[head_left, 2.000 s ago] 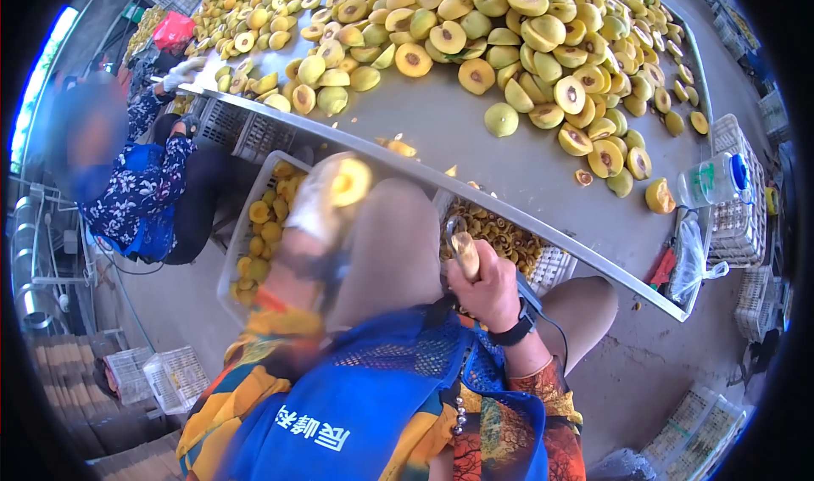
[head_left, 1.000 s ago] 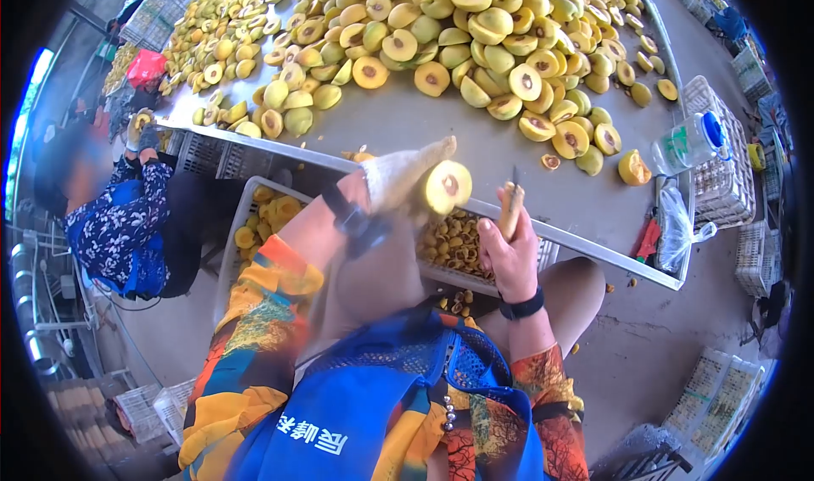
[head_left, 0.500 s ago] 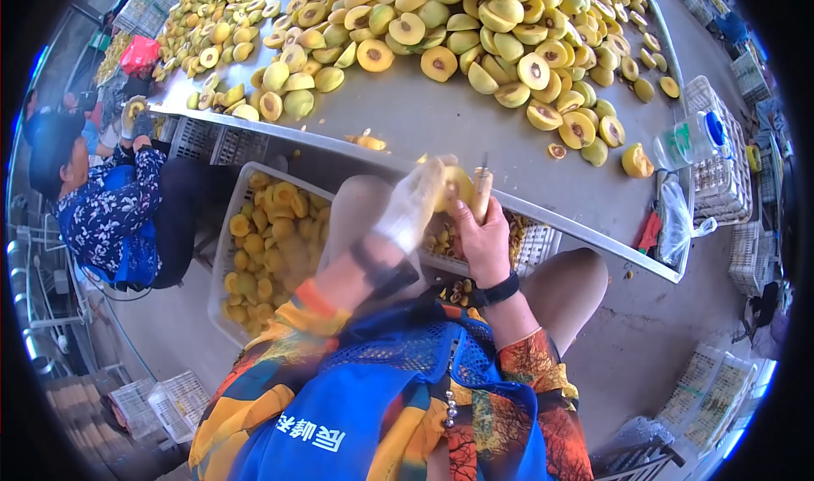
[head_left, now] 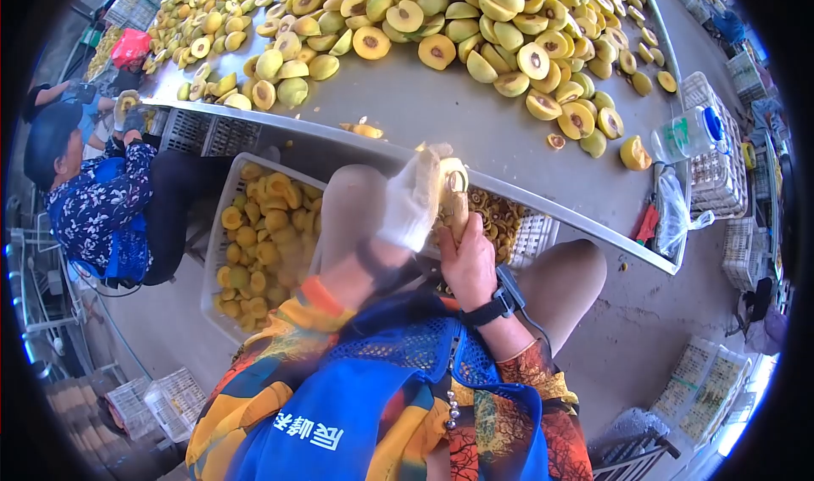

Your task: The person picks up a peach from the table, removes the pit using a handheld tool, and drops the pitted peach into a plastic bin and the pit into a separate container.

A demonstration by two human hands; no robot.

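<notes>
My left hand (head_left: 412, 199), in a white work glove, is closed around a yellow peach half (head_left: 451, 166) just off the table's front edge. My bare right hand (head_left: 468, 259) grips the wooden handle of a pitting knife (head_left: 459, 213) from below. Its metal end is against the peach half, partly hidden by the fruit. Below my hands, a white crate (head_left: 536, 238) holds brown pits and scraps. Beside my left knee, another crate (head_left: 218, 252) contains pitted yellow peach halves (head_left: 270, 218).
A metal table (head_left: 356, 99) bears a large heap of halved peaches (head_left: 500, 36), many with pits. A clear plastic jug (head_left: 681, 137) and a plastic bag (head_left: 674, 209) are at its right end. A co-worker (head_left: 106, 192) sits at left. Stacked crates (head_left: 699, 388) stand at right.
My right hand has moved slightly left and down, bringing the knife from beside the peach half to against it. My left hand still holds the fruit. The view has shifted slightly.
</notes>
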